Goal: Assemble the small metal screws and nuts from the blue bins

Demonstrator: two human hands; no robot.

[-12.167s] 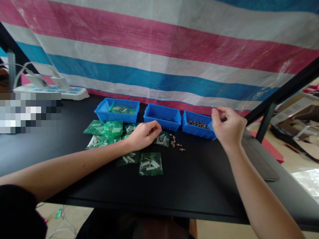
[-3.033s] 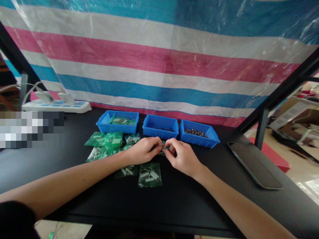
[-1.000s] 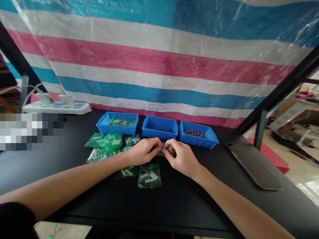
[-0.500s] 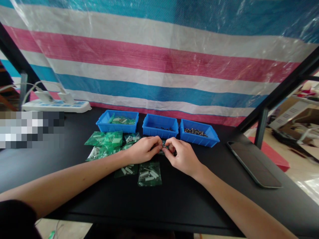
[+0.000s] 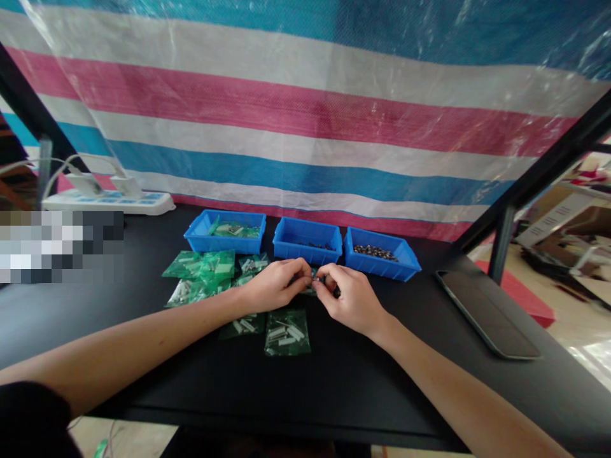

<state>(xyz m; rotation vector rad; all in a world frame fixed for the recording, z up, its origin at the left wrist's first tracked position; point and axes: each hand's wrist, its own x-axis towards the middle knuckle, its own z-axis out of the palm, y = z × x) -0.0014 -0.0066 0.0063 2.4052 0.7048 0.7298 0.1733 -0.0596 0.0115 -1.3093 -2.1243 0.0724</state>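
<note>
My left hand (image 5: 281, 282) and my right hand (image 5: 349, 296) meet fingertip to fingertip over the middle of the black table, thumbs and forefingers pinched. Whatever small piece sits between them is too tiny and too covered to name. Beneath and left of my left hand lie green plastic bags (image 5: 205, 268) with white and metal parts inside. One such bag (image 5: 287, 333) lies apart, nearer the table's front. Just behind my hands stand a blue bin (image 5: 305, 254) with small dark pieces and another blue bin (image 5: 405, 272) holding shiny metal pieces.
At the back left, a third blue bin (image 5: 224, 245) contains a green bag. A white power strip (image 5: 109, 203) with plugs and cables stands farther left. On the right lies a phone (image 5: 487, 315). A striped plastic sheet (image 5: 305, 127) hangs behind the table (image 5: 382, 394), between black frame bars.
My hands stay together in nearly the same spot, with only a slight shift of the fingertips. The bags and bins have not moved.
</note>
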